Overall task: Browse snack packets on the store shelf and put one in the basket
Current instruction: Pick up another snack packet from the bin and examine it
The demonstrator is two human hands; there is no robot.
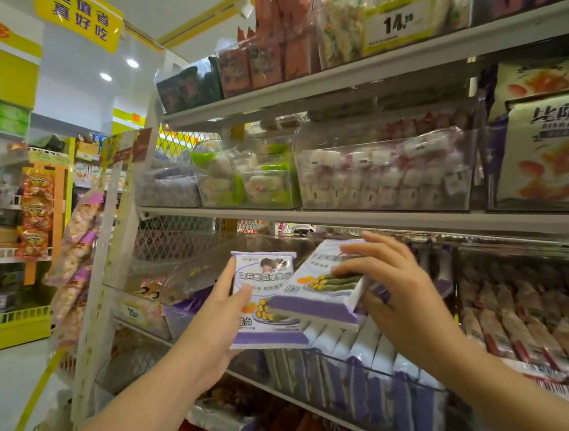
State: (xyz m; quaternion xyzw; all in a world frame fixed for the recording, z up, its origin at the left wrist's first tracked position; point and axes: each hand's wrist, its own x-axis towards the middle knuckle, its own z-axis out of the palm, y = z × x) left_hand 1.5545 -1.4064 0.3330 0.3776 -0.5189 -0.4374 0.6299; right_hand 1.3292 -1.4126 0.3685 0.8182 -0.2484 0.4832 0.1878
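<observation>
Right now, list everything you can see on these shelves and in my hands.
upright packet: one, purple and white, in the left hand
tilted packet: one, purple and white, in the right hand
shelved packets: a row, purple and white, clear bin below the hands
stick snacks: many, reddish, same shelf, right
small sweets: many, white and pink, clear bin, middle shelf
big bag: one, cream with orange picture, far right
pouches: several, red-brown, top shelf
hanging sign: one, yellow, ceiling left
basket: none in view
left hand: grips upright packet
right hand: pinches tilted packet
</observation>
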